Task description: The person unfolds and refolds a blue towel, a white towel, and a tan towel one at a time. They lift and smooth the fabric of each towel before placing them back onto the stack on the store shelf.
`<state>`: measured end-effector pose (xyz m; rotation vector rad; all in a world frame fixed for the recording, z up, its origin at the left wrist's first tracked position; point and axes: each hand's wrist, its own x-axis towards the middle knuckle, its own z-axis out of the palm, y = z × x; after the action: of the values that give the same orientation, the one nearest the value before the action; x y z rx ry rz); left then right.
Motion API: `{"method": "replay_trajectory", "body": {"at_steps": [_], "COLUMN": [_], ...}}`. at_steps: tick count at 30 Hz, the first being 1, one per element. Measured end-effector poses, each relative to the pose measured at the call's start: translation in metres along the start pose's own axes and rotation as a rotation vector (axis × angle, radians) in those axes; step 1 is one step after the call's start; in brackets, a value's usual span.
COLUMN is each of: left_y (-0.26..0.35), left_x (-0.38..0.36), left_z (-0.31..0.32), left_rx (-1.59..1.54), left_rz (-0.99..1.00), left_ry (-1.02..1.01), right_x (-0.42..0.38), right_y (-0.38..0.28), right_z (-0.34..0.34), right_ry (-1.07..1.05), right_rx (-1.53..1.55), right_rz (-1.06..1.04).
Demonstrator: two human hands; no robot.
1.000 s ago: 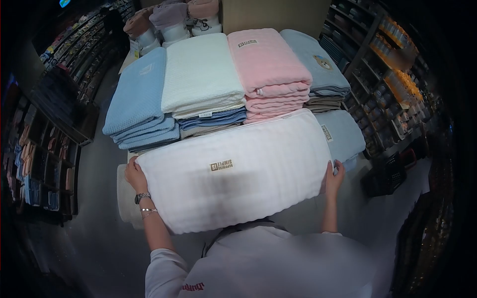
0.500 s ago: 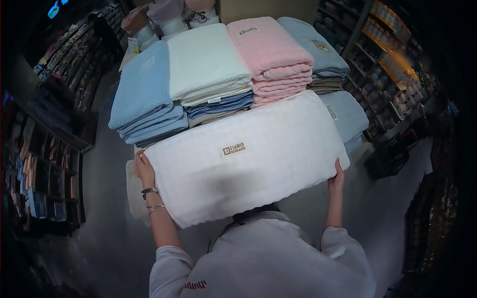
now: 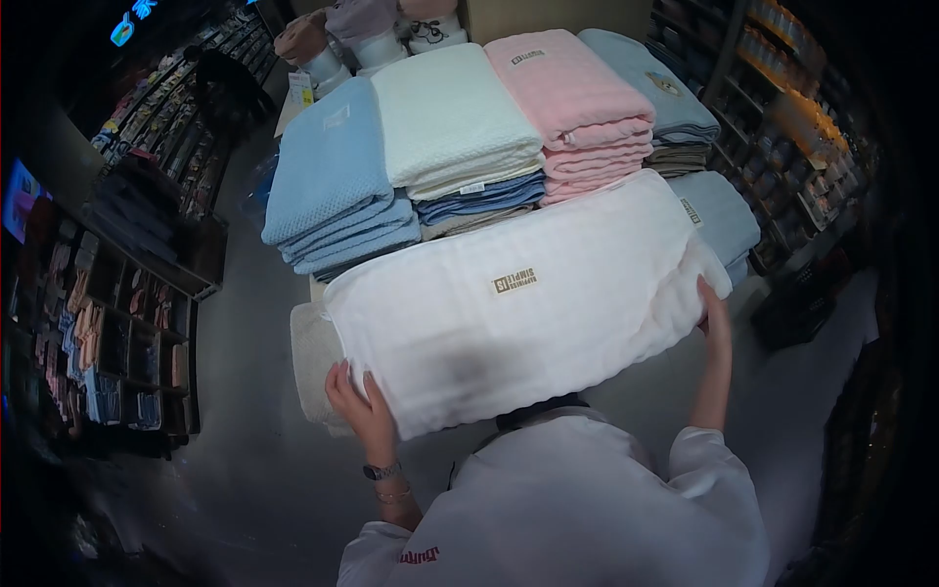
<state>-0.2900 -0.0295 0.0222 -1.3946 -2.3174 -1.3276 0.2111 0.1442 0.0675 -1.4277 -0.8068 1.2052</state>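
While the right hand clamps the crumpled right end of the folded white towel, the left hand, well apart, meets its left edge with fingers parted; whether it grips, I cannot tell. The towel lies before the blue stack and pink stack.

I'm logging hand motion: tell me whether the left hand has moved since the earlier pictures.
Yes: the left hand has moved toward the wearer, farther from the left blue stack.
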Motion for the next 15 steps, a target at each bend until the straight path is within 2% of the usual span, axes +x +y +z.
{"method": "replay_trajectory", "body": {"at_steps": [2, 5, 6, 8, 9, 12, 15], "left_y": [-0.008, -0.026, -0.03, -0.037, -0.043, -0.044, -0.034], "left_x": [-0.057, -0.113, -0.119, -0.122, -0.119, -0.096, -0.082], "left_z": [-0.011, -0.019, -0.02, -0.026, -0.03, -0.035, -0.04], "left_rx": [-0.069, -0.315, -0.458, -0.749, -0.727, -0.686, -0.729], "left_rz": [-0.19, -0.632, -0.688, -0.778, -0.823, -0.921, -0.949], "left_ry": [-0.011, -0.075, -0.107, -0.166, -0.195, -0.304, -0.405], "right_x": [0.012, 0.053, 0.067, 0.079, 0.083, 0.062, 0.06], "right_y": [0.01, 0.031, 0.034, 0.023, 0.018, -0.019, -0.03], "right_z": [-0.004, -0.026, -0.028, -0.016, -0.013, 0.028, 0.04], "right_ry": [0.023, -0.028, -0.06, 0.021, 0.065, 0.073, -0.054], "right_rx": [-0.189, -0.524, -0.637, -0.7, -0.731, -0.288, 0.16], "right_rz": [-0.054, -0.141, -0.179, -0.151, -0.135, -0.101, -0.189]}}
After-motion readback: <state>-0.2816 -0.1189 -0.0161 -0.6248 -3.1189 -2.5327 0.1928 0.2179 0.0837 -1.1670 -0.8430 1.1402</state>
